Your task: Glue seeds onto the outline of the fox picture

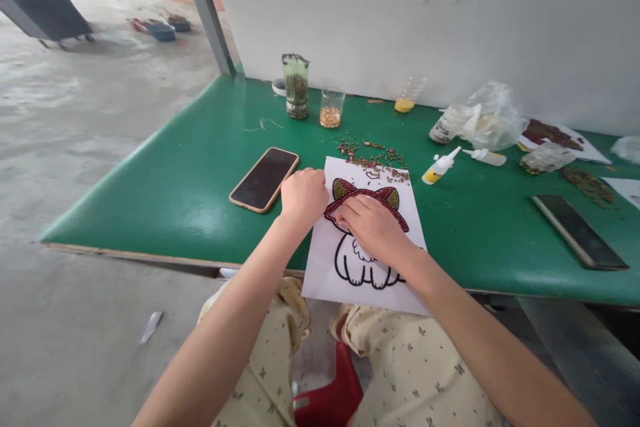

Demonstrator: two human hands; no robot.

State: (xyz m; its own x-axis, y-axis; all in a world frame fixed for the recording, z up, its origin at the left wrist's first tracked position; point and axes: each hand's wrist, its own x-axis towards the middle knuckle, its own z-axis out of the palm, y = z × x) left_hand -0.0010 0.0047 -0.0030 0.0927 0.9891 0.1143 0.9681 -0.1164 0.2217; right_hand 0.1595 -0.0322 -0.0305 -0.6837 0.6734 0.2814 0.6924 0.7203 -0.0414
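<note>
A white sheet (320, 267) bearing a cat drawing (371, 285) is set on the green table (180, 180), its long axis run roughly away from the body and its lower end carried past the near edge. The ears and the band across the head are covered with red and green seeds; the lower body is left in bare outline.

The drawing's face is partly hidden under the right hand (373, 223), by which it is more closely reached than by the left. The right fingers are bent and held close together; whether anything is pinched cannot be told. The left hand (304, 199) is curled at the sheet's left edge, its fingertips hidden, so its grip cannot be told.

Beyond both hands, loose seeds (373, 161) are scattered over the sheet's far edge. To the left a phone (265, 179) is placed; to the right, a yellow-labelled bottle (435, 172). Farther back, a green container (297, 90) and a clear cup (330, 115) are seen.
</note>
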